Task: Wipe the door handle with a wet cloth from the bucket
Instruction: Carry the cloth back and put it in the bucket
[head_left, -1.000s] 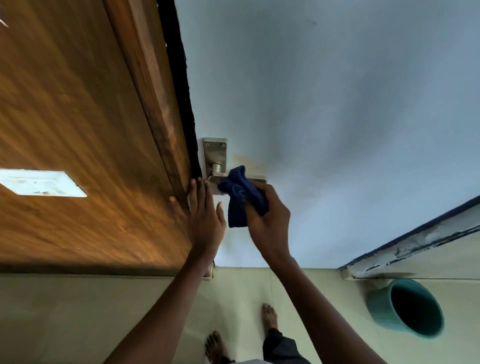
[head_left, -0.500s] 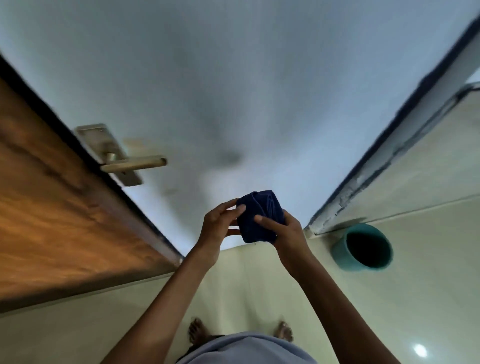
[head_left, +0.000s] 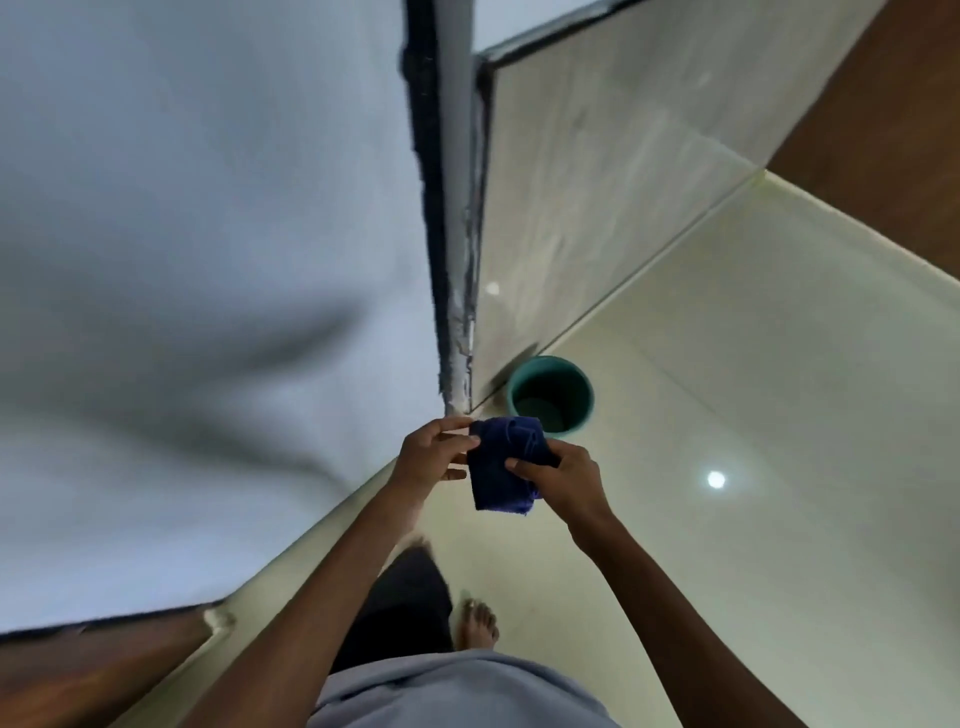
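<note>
View swung off handle; left hand (head_left: 434, 457) & right hand (head_left: 563, 475) pinch cloth (head_left: 501, 467), hiding bucket (head_left: 550, 395) rim.

The bucket (head_left: 550, 395) stands open-mouthed at centre frame, just past the cloth (head_left: 503, 465), hard against the wall corner (head_left: 457, 322) on its left. Bare floor (head_left: 753, 441) spreads across the right of the frame. The pale wall (head_left: 182, 260) fills the left.
</note>
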